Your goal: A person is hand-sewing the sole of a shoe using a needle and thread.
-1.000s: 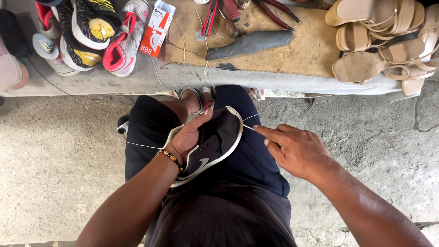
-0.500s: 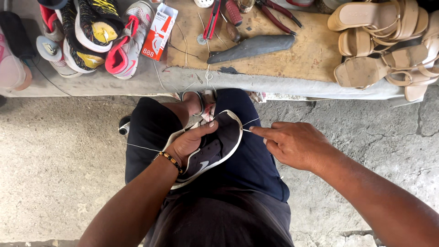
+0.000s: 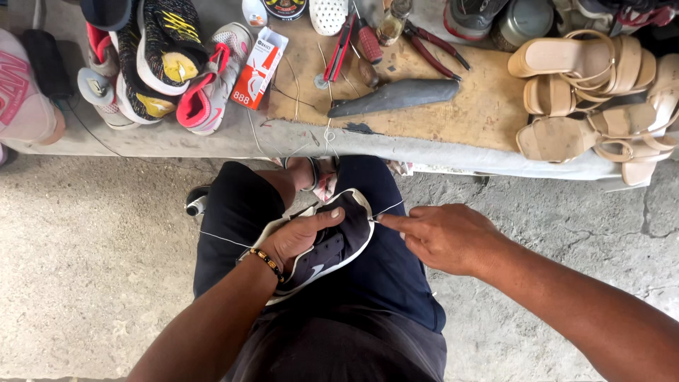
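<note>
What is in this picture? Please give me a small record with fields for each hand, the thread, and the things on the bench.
left hand: the left hand presses down on a dark sneaker with a white sole, which lies on the lap
right hand: the right hand pinches a thin white thread at the sneaker's edge
thread: a second stretch runs out left past the thigh
bench: wooden board with red-handled pliers, a grey sharpening stone, tan sandals, colourful sneakers
ground: bare concrete floor
</note>
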